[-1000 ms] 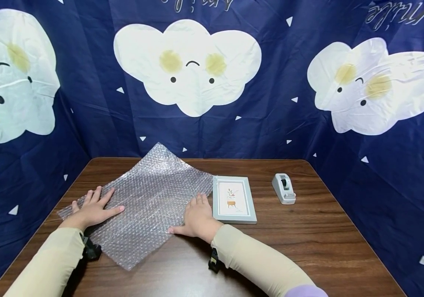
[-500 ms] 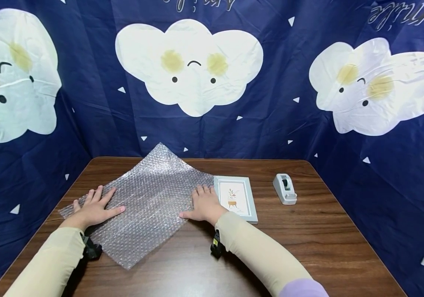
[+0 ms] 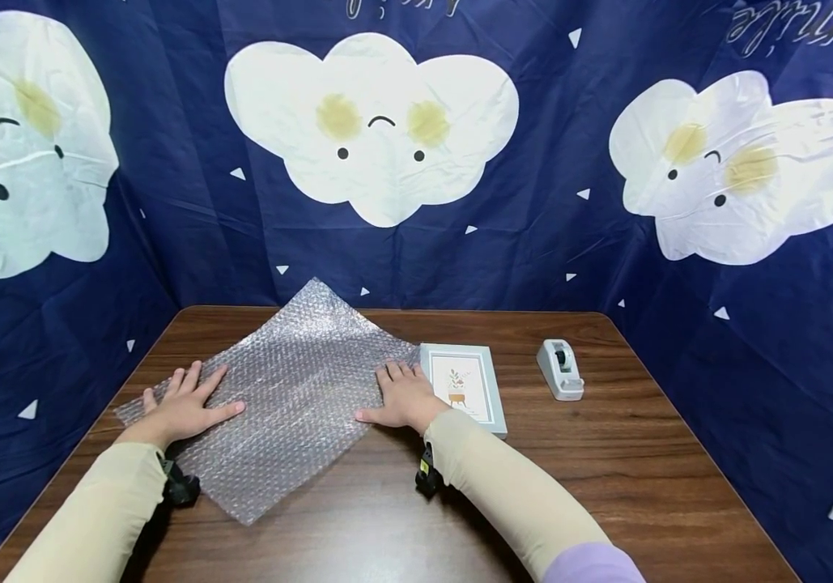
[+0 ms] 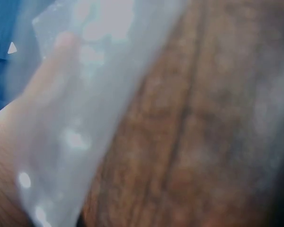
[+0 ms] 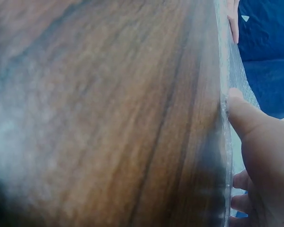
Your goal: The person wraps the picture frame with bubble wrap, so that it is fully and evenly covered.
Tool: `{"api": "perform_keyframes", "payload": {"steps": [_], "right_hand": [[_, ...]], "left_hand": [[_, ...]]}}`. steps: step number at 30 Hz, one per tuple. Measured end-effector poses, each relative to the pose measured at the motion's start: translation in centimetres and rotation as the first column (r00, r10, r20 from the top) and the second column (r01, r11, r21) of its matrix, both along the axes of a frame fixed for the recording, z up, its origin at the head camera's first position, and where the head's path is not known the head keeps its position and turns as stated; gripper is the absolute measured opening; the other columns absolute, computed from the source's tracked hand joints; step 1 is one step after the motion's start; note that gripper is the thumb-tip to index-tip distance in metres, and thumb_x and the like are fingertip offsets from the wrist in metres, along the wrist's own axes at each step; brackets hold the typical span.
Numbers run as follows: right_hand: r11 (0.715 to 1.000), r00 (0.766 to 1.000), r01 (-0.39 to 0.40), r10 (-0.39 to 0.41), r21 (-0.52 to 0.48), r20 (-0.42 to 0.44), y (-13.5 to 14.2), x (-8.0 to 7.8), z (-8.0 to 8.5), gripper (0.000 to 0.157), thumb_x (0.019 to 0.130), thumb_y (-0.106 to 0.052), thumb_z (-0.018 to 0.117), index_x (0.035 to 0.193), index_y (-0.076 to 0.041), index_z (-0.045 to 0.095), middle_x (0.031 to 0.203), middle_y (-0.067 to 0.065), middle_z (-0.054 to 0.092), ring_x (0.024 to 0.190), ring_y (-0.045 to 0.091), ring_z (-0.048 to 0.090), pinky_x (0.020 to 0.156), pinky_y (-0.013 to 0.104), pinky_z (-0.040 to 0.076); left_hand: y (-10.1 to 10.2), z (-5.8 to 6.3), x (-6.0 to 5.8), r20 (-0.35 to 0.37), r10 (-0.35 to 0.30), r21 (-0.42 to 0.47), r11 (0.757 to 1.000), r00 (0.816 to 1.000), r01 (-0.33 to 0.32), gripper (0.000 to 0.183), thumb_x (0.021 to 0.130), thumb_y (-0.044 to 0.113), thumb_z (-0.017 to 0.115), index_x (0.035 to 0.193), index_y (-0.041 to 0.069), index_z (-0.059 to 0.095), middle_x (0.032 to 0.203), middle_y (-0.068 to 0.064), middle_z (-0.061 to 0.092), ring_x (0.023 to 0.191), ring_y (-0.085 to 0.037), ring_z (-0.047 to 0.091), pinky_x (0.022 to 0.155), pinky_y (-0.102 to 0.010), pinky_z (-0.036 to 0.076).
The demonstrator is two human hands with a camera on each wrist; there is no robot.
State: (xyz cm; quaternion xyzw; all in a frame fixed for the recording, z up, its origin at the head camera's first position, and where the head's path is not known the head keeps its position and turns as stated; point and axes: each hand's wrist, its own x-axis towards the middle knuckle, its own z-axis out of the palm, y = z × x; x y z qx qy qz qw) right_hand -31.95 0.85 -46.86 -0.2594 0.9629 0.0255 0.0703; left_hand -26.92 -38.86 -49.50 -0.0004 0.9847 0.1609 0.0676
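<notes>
A clear sheet of bubble wrap (image 3: 292,413) lies spread on the wooden table, turned like a diamond. My left hand (image 3: 181,411) rests flat on its left part, fingers spread. On its right part lies my right hand (image 3: 407,397), palm down with straight fingers, beside a picture frame (image 3: 497,405). That frame is pale blue-grey, with a plant drawing, and its left side meets the sheet's right corner. In the left wrist view, blurred bubble wrap (image 4: 80,109) covers much of the hand. The right wrist view shows my right thumb (image 5: 248,113) at the sheet's edge.
A white tape dispenser (image 3: 560,371) stands to the right of the picture frame. Dark blue cloth (image 3: 554,251) with white clouds hangs behind the brown table (image 3: 591,486) and along both sides.
My right hand has slid forward and to the right over the bubble wrap, closer to the picture frame. The left hand has stayed in place.
</notes>
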Motion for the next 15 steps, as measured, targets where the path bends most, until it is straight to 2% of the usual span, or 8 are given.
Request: {"api": "perform_keyframes", "payload": {"steps": [10, 13, 15], "right_hand": [[1.000, 1.000, -0.019, 0.019, -0.013, -0.006, 0.0, 0.3, 0.6, 0.104, 0.088, -0.083, 0.042, 0.162, -0.012, 0.025, 0.167, 0.013, 0.022, 0.153, 0.031, 0.022, 0.123, 0.049, 0.019], [0.998, 0.999, -0.038, 0.038, -0.043, -0.011, 0.3, 0.4, 1.1, 0.105, 0.088, -0.082, 0.043, 0.162, -0.011, 0.023, 0.167, 0.013, 0.021, 0.153, 0.033, 0.021, 0.123, 0.050, 0.018], [0.996, 0.998, -0.055, 0.053, -0.074, -0.029, 0.7, 0.3, 1.6, 0.105, 0.088, -0.082, 0.045, 0.162, -0.011, 0.022, 0.167, 0.014, 0.022, 0.153, 0.034, 0.021, 0.123, 0.050, 0.018]], "left_hand": [[0.2, 0.7, 0.4, -0.009, -0.012, 0.022, 1.000, 1.000, 0.013, 0.107, 0.089, 0.077, 0.050, 0.163, 0.010, 0.010, 0.161, -0.037, -0.008, 0.144, -0.061, -0.010, 0.098, -0.083, -0.016], [0.7, 2.1, 0.5, -0.019, -0.030, 0.020, 0.999, 0.999, 0.030, 0.103, 0.093, 0.074, 0.048, 0.163, 0.009, 0.010, 0.160, -0.038, -0.008, 0.145, -0.060, -0.010, 0.099, -0.083, -0.016], [1.3, 3.7, 0.5, -0.021, -0.042, 0.016, 0.999, 0.999, 0.043, 0.100, 0.095, 0.072, 0.047, 0.163, 0.010, 0.007, 0.161, -0.036, -0.011, 0.145, -0.059, -0.012, 0.100, -0.082, -0.018]]}}
